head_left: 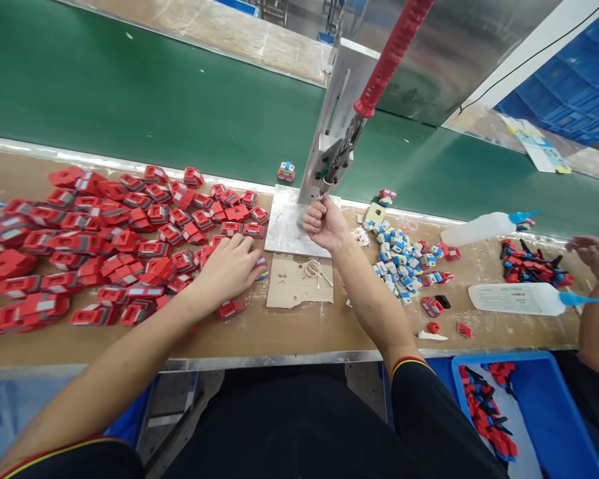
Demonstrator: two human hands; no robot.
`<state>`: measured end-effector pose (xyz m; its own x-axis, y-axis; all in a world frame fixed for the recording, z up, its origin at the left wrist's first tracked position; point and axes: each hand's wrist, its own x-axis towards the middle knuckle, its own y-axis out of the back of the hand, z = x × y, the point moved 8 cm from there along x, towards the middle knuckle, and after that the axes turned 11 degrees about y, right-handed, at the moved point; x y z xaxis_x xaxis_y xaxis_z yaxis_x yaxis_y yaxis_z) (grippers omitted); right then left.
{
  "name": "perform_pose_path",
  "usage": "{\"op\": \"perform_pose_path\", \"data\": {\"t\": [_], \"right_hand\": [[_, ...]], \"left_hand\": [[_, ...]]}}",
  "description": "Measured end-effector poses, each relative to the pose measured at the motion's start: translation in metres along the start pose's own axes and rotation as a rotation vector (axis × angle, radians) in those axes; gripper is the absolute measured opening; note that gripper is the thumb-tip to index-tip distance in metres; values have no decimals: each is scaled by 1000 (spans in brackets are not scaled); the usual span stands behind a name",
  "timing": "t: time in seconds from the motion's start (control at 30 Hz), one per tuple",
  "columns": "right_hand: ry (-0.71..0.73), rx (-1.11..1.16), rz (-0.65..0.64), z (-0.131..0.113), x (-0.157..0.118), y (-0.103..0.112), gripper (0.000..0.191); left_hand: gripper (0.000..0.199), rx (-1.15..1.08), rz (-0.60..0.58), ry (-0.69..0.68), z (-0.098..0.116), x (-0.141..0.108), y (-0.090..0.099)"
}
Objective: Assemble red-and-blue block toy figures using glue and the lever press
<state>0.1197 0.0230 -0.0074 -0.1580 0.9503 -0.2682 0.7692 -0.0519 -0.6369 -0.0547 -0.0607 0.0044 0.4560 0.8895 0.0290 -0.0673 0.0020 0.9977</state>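
My left hand (pixel 232 266) lies palm down at the right edge of a pile of red toy car parts (pixel 154 213). Its fingers curl over a small blue-and-grey toy piece (pixel 263 267), which pokes out beside the thumb and is mostly covered. My right hand (pixel 325 225) is closed just under the plunger of a hand press (pixel 328 176), above its metal base plate (pixel 284 216). Whatever those fingers grip is hidden. The press has a long lever with a red grip (pixel 392 56) rising toward the upper right.
Cardboard (pixel 279 283) with a rubber band lies before the press. White-and-blue parts (pixel 399 259) are heaped to the right, near two glue bottles (pixel 516 298). A green conveyor belt (pixel 180 100) runs behind. Another person's hand (pixel 596 256) is at far right, above a blue bin (pixel 544 399).
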Motion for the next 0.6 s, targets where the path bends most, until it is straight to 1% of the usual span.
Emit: {"op": "perform_pose_path", "data": {"t": [0.1,0.17,0.27,0.4,0.47,0.5,0.6], "right_hand": [[-9,-77,-14,-2,-15,8,75],[21,-137,-24,-9,-30,17,78],[143,-234,-33,-29,-53,29,80],[337,-444,5,-68,-77,39,82],[411,-548,17,-87,-87,38,82],[443,-588,15,-96,-92,36,81],[545,-661,-5,-122,-105,30,76]], "left_hand": [[24,-30,-4,-16,3,0,-5],[19,-74,-1,-26,3,0,-8],[17,-147,-26,-31,4,-3,-15],[23,-204,-82,-6,3,-9,-25],[25,-284,-69,38,-4,-10,-21],[25,-352,-41,62,-9,-8,-15],[23,-618,114,112,-23,9,13]]}}
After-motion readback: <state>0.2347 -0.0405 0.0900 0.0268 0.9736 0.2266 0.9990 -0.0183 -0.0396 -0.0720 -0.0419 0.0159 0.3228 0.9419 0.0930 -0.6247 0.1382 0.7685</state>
